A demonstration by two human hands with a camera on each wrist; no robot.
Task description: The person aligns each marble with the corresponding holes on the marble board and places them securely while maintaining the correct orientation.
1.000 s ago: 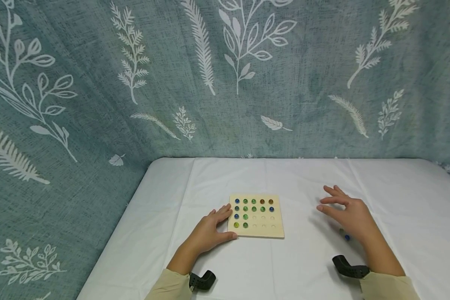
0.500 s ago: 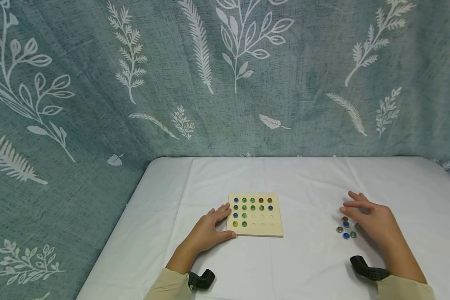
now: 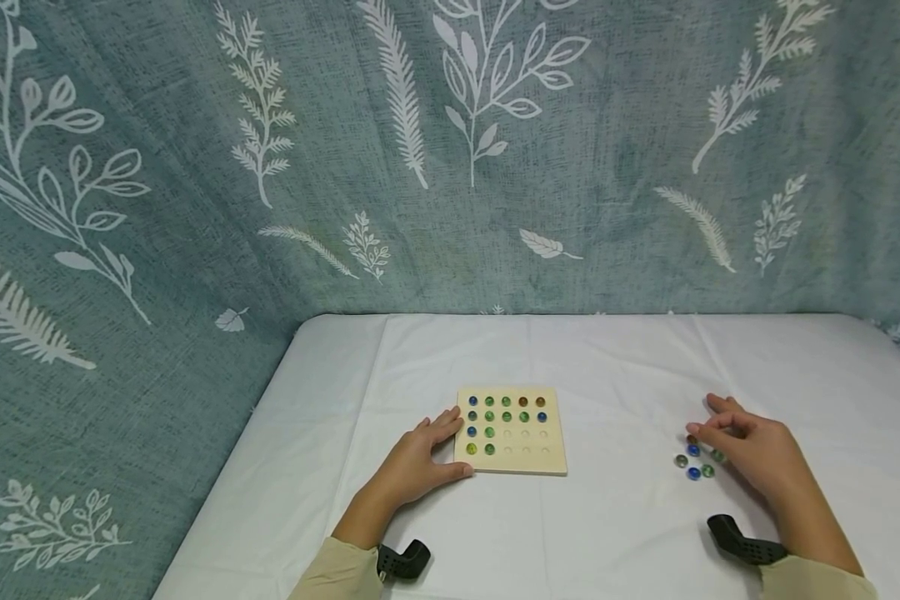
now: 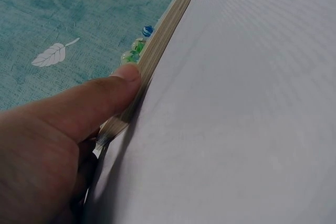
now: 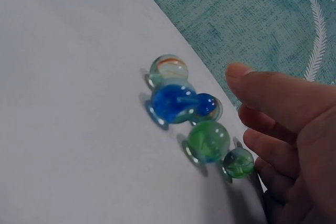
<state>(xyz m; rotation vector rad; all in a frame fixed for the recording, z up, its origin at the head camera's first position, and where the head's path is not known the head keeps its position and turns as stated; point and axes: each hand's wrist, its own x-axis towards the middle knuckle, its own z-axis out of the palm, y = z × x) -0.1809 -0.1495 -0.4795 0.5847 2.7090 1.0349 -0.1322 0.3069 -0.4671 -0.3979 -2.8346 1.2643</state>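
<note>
In the head view my left hand (image 3: 412,471) rests at the near left corner of a pale wooden board (image 3: 526,462), its fingers along the left edge. The thumb presses the board's edge in the left wrist view. Glass marbles fill the two far rows and the two left columns; bare dimples show at the near right. To the right, my right hand (image 3: 757,450) hovers over loose marbles, thumb and index close to a brown marble (image 3: 692,439). In the right wrist view a blue marble (image 5: 172,100) and a green marble (image 5: 209,141) lie apart from the fingers.
A white cloth (image 3: 607,533) covers the table. Behind it and at the left hangs a teal curtain (image 3: 450,242) with white leaf prints. A black wrist device (image 3: 405,560) is worn on each forearm.
My right hand has moved right and towards the near side, uncovering the loose marbles, then lowered its thumb and index to the brown one. The left hand and board have stayed in place.
</note>
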